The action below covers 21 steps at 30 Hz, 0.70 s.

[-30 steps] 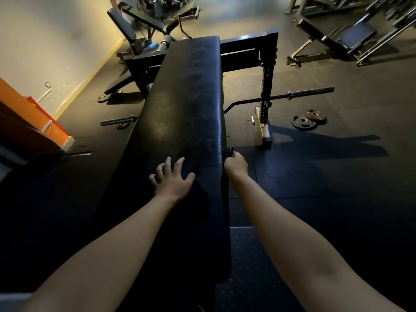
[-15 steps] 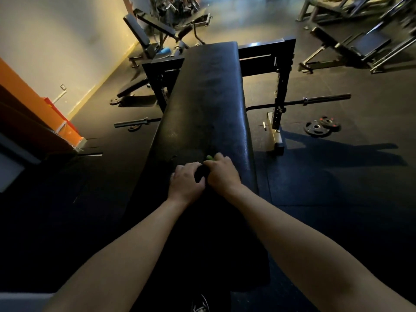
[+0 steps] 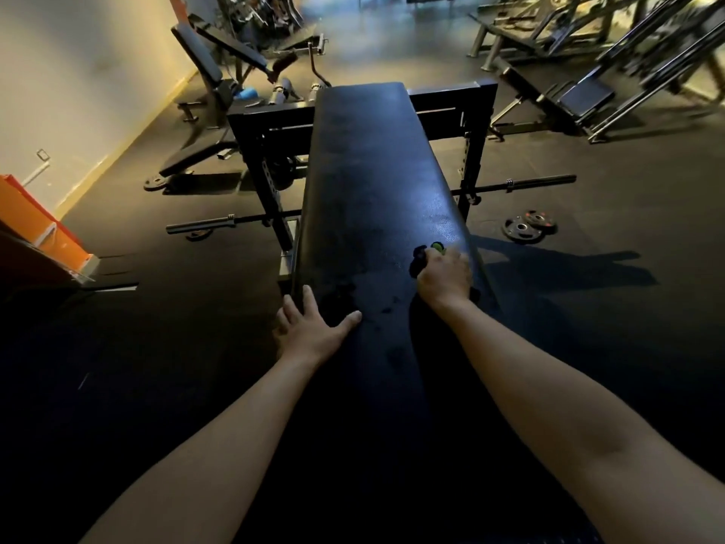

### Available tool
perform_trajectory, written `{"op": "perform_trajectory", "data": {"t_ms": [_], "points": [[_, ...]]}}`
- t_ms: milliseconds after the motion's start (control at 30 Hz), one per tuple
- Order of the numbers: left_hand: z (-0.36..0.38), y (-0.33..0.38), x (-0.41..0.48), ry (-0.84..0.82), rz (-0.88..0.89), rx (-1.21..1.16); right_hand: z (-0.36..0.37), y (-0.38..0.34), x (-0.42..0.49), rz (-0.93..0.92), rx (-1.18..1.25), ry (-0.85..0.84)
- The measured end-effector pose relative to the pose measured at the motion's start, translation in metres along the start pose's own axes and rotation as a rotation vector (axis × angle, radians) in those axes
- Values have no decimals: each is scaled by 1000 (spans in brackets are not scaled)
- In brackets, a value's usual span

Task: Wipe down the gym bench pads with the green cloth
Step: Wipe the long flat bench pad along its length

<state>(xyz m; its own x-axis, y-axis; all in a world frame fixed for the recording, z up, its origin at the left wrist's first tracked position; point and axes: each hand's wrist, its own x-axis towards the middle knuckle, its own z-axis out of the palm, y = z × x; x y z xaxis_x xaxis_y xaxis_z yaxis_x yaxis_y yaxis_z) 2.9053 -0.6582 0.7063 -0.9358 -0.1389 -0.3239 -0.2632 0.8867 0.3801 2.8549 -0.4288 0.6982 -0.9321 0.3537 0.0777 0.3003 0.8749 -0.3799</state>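
Note:
A long black bench pad (image 3: 372,178) runs away from me down the middle of the view. My right hand (image 3: 445,278) grips the bunched green cloth (image 3: 436,247) near the pad's right edge; only a small green tip and a dark fold show past the fingers. My left hand (image 3: 312,327) rests on the pad's left edge, fingers spread and straight, thumb lying across the top. Faint wet patches mark the pad between the hands.
A black rack frame (image 3: 476,123) straddles the bench's far half, with a barbell (image 3: 521,183) across the floor. Two weight plates (image 3: 527,226) lie right of it. Another bench (image 3: 204,72) stands at back left, an orange box (image 3: 37,223) by the wall, machines (image 3: 612,72) at back right.
The hands were together at the pad's middle half a second ago. Now the right hand has slid the cloth to the right edge and the left hand has moved to the left edge.

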Motion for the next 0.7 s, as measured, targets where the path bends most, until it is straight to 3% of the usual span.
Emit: {"op": "perform_trajectory", "data": {"t_ms": [167, 300, 400, 533, 600, 700], "points": [[1, -6, 1, -4, 57, -20, 22, -55, -52, -204, 133, -53], [-5, -13, 4, -57, 89, -27, 27, -73, -70, -323, 55, -125], [-6, -17, 0, -66, 101, -51, 21, -43, -46, -239, -14, -69], [-3, -17, -2, -26, 114, -71, 7, -1, -20, 150, 16, -94], [-2, -16, -1, -16, 113, -65, 10, -7, -22, 136, 43, -111], [-3, -15, -1, -21, 110, -67, 18, -34, -40, -32, 97, -90]]}}
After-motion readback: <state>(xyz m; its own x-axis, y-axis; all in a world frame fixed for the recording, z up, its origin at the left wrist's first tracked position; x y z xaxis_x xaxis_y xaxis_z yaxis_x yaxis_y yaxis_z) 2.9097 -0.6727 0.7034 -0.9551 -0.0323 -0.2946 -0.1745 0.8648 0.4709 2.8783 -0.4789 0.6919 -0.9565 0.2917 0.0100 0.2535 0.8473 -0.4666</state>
